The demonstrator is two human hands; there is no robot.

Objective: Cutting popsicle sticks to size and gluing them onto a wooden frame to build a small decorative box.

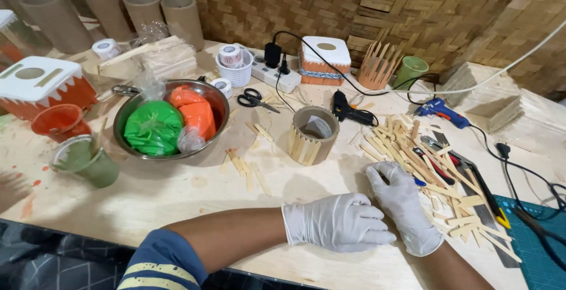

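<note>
Now I rest my left hand [339, 222] loosely curled, holding nothing, near the bench's [177, 192] front edge; my right hand [404, 207] presses spread fingers onto the wooden sticks [413, 148].

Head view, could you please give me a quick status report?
Left hand resting curled on table. Right hand fingering the wooden sticks. Cardboard tube stands clear behind.

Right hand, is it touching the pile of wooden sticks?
Touching. The head view shows the gloved right hand with its fingertips resting on the near edge of the pile of wooden sticks.
</note>
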